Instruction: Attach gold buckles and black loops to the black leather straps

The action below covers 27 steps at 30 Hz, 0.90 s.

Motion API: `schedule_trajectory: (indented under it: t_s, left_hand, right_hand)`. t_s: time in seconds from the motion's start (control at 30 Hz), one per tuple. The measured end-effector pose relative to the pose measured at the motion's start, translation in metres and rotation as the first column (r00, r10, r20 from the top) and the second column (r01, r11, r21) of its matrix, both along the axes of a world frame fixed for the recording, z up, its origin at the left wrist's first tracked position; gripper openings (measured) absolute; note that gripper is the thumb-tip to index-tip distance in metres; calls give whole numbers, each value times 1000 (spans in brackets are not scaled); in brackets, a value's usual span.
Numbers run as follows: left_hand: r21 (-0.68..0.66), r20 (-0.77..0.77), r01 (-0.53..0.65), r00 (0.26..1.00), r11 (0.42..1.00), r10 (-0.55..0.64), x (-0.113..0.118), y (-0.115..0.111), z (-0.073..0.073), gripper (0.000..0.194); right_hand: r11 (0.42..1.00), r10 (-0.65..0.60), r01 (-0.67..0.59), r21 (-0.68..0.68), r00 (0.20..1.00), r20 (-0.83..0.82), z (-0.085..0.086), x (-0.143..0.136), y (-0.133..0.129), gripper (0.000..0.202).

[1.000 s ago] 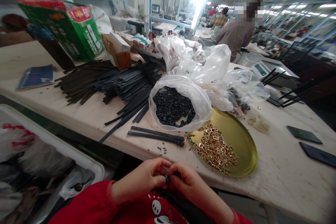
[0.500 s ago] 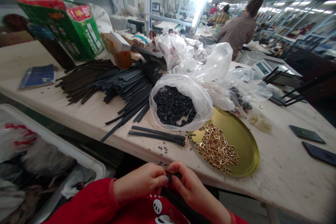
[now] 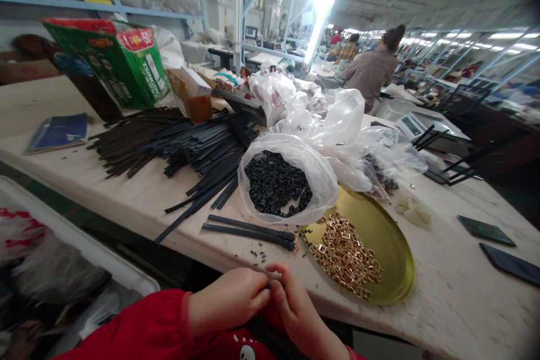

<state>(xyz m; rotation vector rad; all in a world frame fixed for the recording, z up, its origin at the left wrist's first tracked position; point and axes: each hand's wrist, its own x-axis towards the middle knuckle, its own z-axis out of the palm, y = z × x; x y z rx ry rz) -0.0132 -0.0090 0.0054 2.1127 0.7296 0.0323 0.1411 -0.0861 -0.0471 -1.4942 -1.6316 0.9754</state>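
Observation:
Close together at the table's front edge, my left hand (image 3: 232,298) and my right hand (image 3: 293,306) have their fingers closed on a black strap (image 3: 264,331). Its upper end is mostly hidden between the fingertips, and the rest hangs down over my lap. Just beyond them, two finished-looking black straps (image 3: 248,232) with loops and gold ends lie side by side. An open plastic bag (image 3: 323,183) full of small black loops (image 3: 276,180) stands behind these. To its right, gold buckles (image 3: 343,253) are heaped on a round gold tray (image 3: 394,259).
Piles of black strips (image 3: 202,140) and brown strips (image 3: 135,135) spread over the table's left. Behind stand a green carton (image 3: 139,67) and several plastic bags (image 3: 295,95). Two phones (image 3: 485,229) lie far right. A white bin (image 3: 122,275) is below left. A person (image 3: 369,70) stands beyond.
My view has tilted slightly up, so the table sits lower in the picture. My hands have drawn closer, and the black piece and gold glint between them are now mostly covered.

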Motion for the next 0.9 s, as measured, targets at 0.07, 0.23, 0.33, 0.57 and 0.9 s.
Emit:
schedule_trajectory:
  t_s: [0.07,0.23,0.33,0.57,0.9]
  left_hand:
    - [170,-38,-11,999,985,18,6,16,-4,27]
    - [500,-76,-191,962,844,263,23,65,-31,18]
    - [546,-64,-193,960,815,271,31,79,-49,14]
    - [600,-81,-358,862,716,500,-7,117,-48,23]
    - [305,-123,-668,679,679,724,-34,166,-34,18]
  right_hand:
    - [994,-87,85,72,996,29,-3,4,18,25]
    - [941,-322,221,255,818,478,-13,29,69,28]
    - [953,-266,98,285,718,643,-26,36,82,21]
    - [937,-299,56,346,644,704,-53,36,75,28]
    - [857,-399,74,511,722,566,-36,40,59,29]
